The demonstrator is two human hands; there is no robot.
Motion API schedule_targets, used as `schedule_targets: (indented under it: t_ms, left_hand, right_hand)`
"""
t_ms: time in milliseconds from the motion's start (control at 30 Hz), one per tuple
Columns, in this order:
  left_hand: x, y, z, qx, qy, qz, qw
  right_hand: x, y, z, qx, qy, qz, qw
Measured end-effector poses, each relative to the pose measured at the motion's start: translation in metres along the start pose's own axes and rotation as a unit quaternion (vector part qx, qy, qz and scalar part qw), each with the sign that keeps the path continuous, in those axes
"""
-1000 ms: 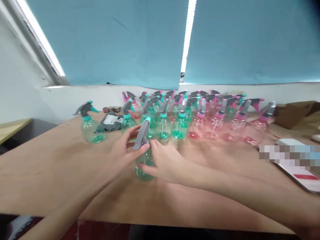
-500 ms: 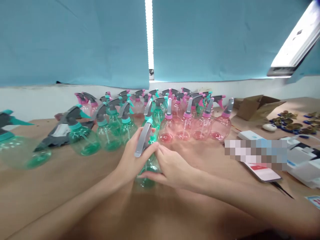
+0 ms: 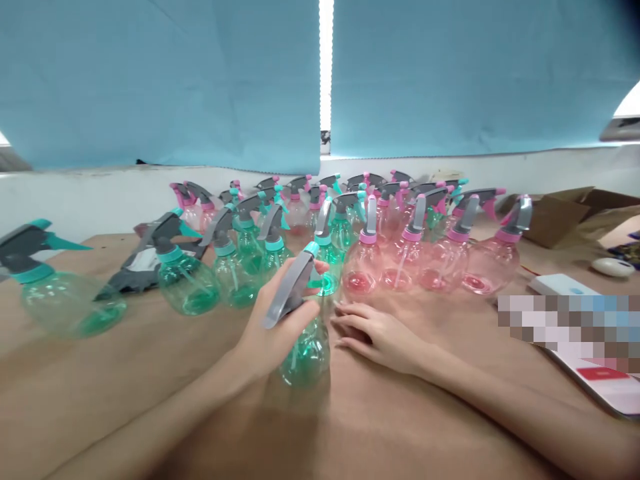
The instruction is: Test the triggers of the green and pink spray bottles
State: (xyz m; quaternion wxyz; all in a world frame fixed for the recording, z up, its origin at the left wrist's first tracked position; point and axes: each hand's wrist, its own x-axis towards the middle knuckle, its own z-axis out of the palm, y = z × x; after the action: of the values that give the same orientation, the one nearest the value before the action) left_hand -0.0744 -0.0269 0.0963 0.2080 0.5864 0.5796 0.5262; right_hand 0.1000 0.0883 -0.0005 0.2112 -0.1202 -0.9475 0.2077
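My left hand (image 3: pixel 280 320) is wrapped round the neck of a green spray bottle (image 3: pixel 306 353) with a grey and teal trigger head, which leans slightly to the right. Just right of that bottle, my right hand (image 3: pixel 383 333) is apart from it, its fingers loosely bent and spread near the tabletop, holding nothing. Behind my hands stand pink spray bottles (image 3: pixel 363 267) with grey heads in a front row. To their left are green spray bottles (image 3: pixel 187 287) with teal collars.
More pink and green bottles crowd the back by the wall. A dark plastic bag (image 3: pixel 133 267) lies at left. On the right are a phone (image 3: pixel 600 380), a white box (image 3: pixel 560 285), a white computer mouse (image 3: pixel 613 267) and an open cardboard box (image 3: pixel 555 217).
My right hand has let go of the green spray bottle and moved right. My left hand still grips it. The view has turned left, so the surroundings sit farther right.
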Motion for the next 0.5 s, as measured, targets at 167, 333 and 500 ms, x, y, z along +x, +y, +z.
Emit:
schedule_targets:
  t_ms: [167,333,500]
  left_hand:
    - [-0.0004,0.0012,0.0004,-0.022,-0.025,-0.002,0.999]
    - [0.0001,0.0004,-0.0011,-0.030,-0.045,0.001,0.999]
    - [-0.0003,-0.0042,-0.0005,-0.020,-0.043,-0.001,0.999]
  right_hand:
    - [-0.0007,-0.0003,0.0008,-0.003,-0.013,0.007,1.000]
    - [0.0002,0.0002,0.0004,0.008,-0.013,0.006,1.000]
    - [0.0003,-0.0002,0.0010,0.007,-0.011,0.007,1.000]
